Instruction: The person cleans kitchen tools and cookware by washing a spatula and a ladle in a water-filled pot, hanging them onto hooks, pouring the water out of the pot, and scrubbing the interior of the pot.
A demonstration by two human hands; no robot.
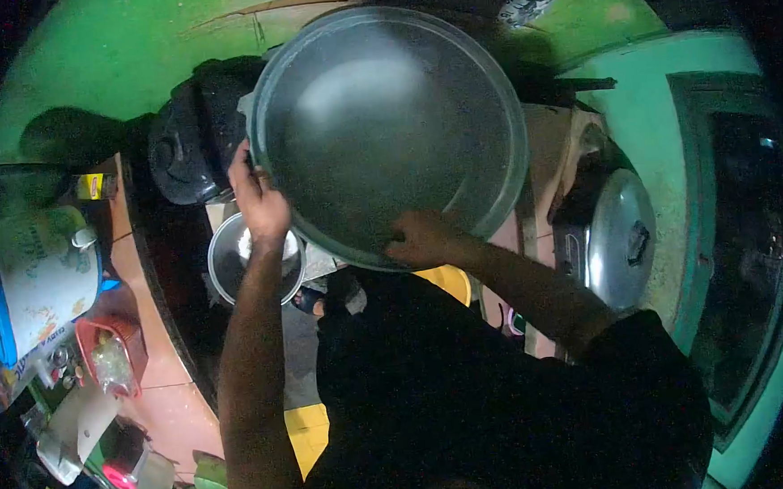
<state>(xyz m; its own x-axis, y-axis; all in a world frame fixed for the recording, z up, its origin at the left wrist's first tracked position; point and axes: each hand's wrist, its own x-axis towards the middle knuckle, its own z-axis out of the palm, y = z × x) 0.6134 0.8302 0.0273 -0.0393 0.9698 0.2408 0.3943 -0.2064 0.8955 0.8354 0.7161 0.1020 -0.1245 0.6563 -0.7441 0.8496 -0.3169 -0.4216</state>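
A person in a black short-sleeved top, seen from their own head-worn camera, holds up a large round metal basin [377, 147] with its wide, dull grey inside facing the camera. The basin is in the upper middle of the view, in front of the body.

The left hand [264, 207] holds the basin by its left rim, the palm close against the edge and the fingers pointing upward along it. The right hand [423, 239] is at the bottom of the basin, over the lower rim, with its fingers bent inward against the surface; whether they pinch the rim or only press on it, one cannot tell.

Beyond the left wrist, lower than the basin, is a smaller metal bowl [225, 264] with something white in it, partly covered by the forearm. A yellow object [450, 281] shows just below the basin, near the right forearm.

On the left, a pinkish-red basket [133, 336] holds clear plastic, near a pale patterned container [48, 265] with a blue edge. A small yellow box [94, 186] is above them. On the right is a shiny metal lid [616, 249] with a dark knob, near a dark doorway [741, 241]. The wall [120, 55] behind is green.
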